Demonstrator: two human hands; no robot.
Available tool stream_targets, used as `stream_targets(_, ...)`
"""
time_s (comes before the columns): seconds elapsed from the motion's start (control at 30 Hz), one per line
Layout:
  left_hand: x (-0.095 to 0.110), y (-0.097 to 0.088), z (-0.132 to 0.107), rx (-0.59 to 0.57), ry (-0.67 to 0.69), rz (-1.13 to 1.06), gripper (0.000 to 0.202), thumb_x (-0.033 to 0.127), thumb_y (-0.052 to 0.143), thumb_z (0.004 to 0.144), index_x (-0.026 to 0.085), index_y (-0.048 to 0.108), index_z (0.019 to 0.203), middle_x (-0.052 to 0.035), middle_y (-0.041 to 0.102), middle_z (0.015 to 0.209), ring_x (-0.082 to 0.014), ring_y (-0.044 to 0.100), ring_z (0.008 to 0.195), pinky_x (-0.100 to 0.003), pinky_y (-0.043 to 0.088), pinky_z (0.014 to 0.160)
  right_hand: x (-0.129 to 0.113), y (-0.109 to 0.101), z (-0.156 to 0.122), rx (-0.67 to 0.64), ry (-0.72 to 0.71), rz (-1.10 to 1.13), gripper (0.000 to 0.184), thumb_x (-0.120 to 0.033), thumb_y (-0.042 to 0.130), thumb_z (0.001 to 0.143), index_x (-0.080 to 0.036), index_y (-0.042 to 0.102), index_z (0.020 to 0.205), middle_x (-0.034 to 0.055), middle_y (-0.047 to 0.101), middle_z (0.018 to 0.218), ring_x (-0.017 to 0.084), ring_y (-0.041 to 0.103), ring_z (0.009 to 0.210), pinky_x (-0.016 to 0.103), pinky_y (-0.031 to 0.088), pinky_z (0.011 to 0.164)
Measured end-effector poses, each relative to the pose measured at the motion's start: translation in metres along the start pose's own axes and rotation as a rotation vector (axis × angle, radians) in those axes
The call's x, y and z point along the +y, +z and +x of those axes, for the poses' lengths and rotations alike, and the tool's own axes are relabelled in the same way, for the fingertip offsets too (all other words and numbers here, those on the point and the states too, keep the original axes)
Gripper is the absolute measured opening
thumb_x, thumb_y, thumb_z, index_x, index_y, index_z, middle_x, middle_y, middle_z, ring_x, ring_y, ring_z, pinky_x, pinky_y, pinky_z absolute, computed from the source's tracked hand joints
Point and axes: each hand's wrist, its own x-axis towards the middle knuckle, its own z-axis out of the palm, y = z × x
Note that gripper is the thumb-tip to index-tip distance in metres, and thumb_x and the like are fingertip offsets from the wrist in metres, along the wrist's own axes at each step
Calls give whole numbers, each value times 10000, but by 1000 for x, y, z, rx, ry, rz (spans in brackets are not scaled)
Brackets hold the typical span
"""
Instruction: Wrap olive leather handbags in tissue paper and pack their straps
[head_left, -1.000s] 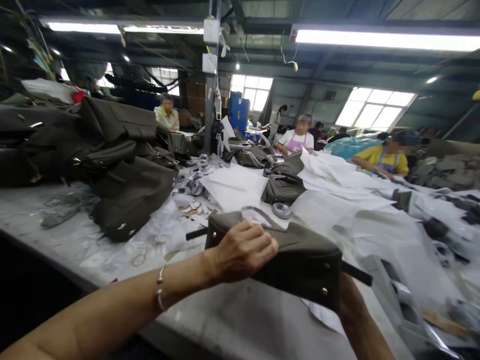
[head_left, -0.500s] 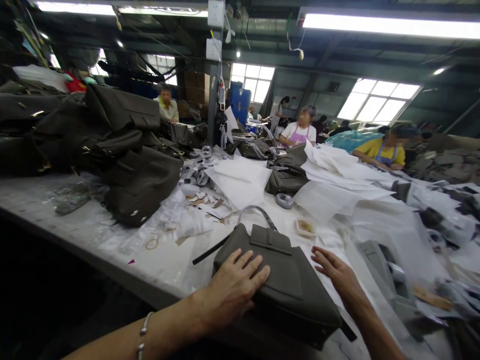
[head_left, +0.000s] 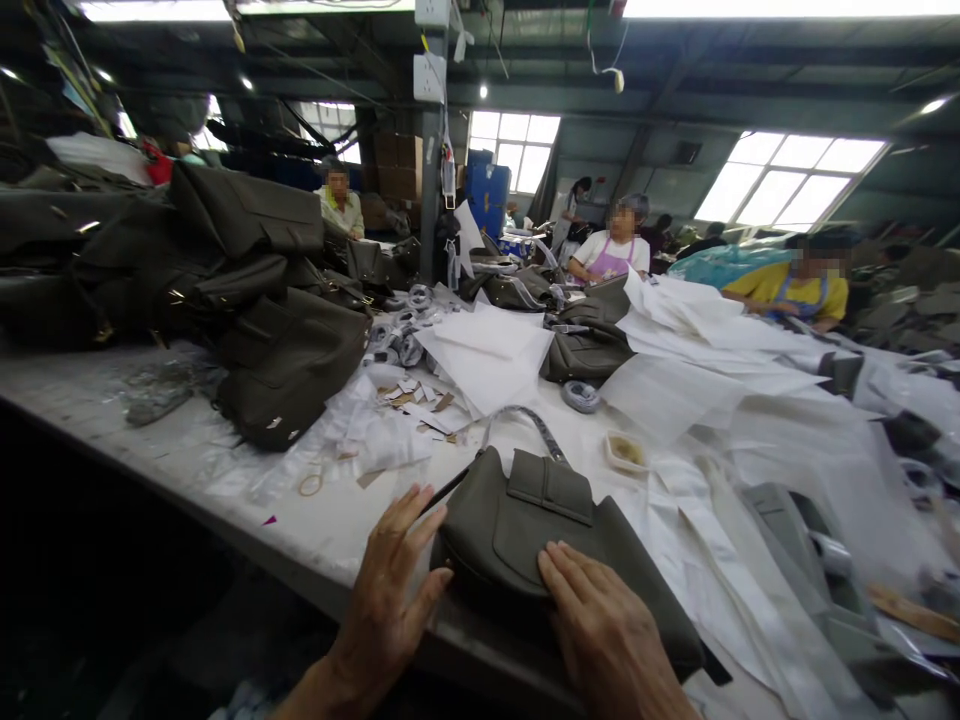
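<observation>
A dark grey-green handbag (head_left: 480, 520) lies at the table's near edge, its front flap (head_left: 551, 484) facing up. Its handle (head_left: 536, 425), partly in clear wrap, arches away from me. Beside the bag's left end is my left hand (head_left: 397, 570), fingers spread and thumb apart, close to the side strap. My right hand (head_left: 600, 610) rests on the bag's front panel below the flap, with fingers laid flat and side by side. Neither hand grips the bag. The bag's underside is hidden.
Dark bags (head_left: 292, 360) are piled on the left. White paper sheets (head_left: 487, 345) and wrapped rolls (head_left: 581, 396) lie beyond the handbag. A small plastic tray (head_left: 626, 452) sits behind it. A grey tape dispenser (head_left: 795, 540) stands on the right. Co-workers (head_left: 611, 245) sit across the table.
My left hand has moved off the bag's front to its left end. My right hand has come from beside the bag onto its front panel. The view has shifted slightly.
</observation>
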Motion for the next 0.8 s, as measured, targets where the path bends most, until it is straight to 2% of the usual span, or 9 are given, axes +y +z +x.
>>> stream_targets(0.1, 1, -5, -27, 34, -132, -71, 419, 177, 471, 963, 210, 445, 1379, -93, 439, 1466, -224, 396, 1387, -364, 391, 1127, 3, 1, 1, 48, -24, 7, 424, -42, 459, 815, -160, 680, 1157, 72, 728, 1153, 227, 693, 1037, 314, 557, 879)
stream_targets(0.23, 11, -2, -41, 78, -179, -153, 460, 197, 476, 961, 210, 397, 1414, -105, 452, 1458, -233, 409, 1381, -381, 411, 1118, 11, -24, 22, 147, 97, 66, 322, -120, 459, 891, -163, 697, 1105, 79, 746, 1087, 226, 712, 968, 322, 553, 856)
stream_targets(0.33, 17, 4, -31, 69, -163, -219, 497, 268, 457, 985, 205, 325, 1460, -129, 423, 1480, -250, 375, 1404, -426, 400, 1125, 17, -53, 46, 194, 353, 201, 274, -286, 481, 946, -213, 707, 1083, 50, 751, 1049, 219, 716, 904, 309, 548, 781)
stream_targets(0.4, 23, 9, -16, 7, -110, -299, 534, 379, 461, 992, 220, 298, 1476, -134, 406, 1495, -263, 358, 1414, -454, 390, 1130, 19, -68, 59, 241, 597, 323, 289, -421, 529, 925, -231, 730, 1010, 32, 757, 939, 225, 707, 832, 307, 536, 722)
stream_targets(0.47, 30, 12, 0, -85, -54, -391, 638, 519, 492, 955, 236, 280, 1487, -139, 387, 1510, -285, 337, 1426, -483, 377, 1136, 18, -75, 66, 346, 843, 497, 367, -533, 593, 860, -213, 740, 963, 29, 746, 837, 241, 689, 792, 316, 528, 686)
stream_targets(0.53, 39, 12, 15, -166, -32, -449, 780, 610, 565, 880, 242, 260, 1496, -151, 349, 1532, -315, 306, 1438, -519, 360, 1140, 12, -70, 67, 488, 1043, 784, 455, -584, 639, 802, -186, 730, 1005, 38, 743, 859, 261, 682, 836, 334, 540, 703)
stream_targets(0.63, 49, 9, 33, -223, -45, -424, 1000, 604, 744, 735, 223, 234, 1506, -171, 287, 1560, -360, 241, 1456, -576, 310, 1153, -6, -46, 61, 636, 1178, 1134, 511, -552, 700, 748, -178, 705, 1097, 61, 737, 1004, 281, 667, 985, 369, 553, 825)
stream_targets(0.73, 45, 2, 43, -299, -42, -374, 931, 417, 803, 711, 210, 315, 1476, -147, 323, 1550, -342, 231, 1460, -554, 285, 1173, -34, -7, 48, 655, 1233, 1297, 561, -620, 636, 764, -186, 689, 1116, 68, 734, 1029, 276, 650, 1074, 414, 536, 936)
stream_targets(0.8, 35, -4, 46, -404, -27, -384, 787, 266, 751, 726, 200, 401, 1429, -123, 394, 1515, -295, 296, 1439, -486, 310, 1176, -54, 21, 35, 623, 1316, 1565, 614, -686, 612, 751, -181, 683, 1091, 80, 739, 1026, 274, 643, 1108, 443, 521, 978)
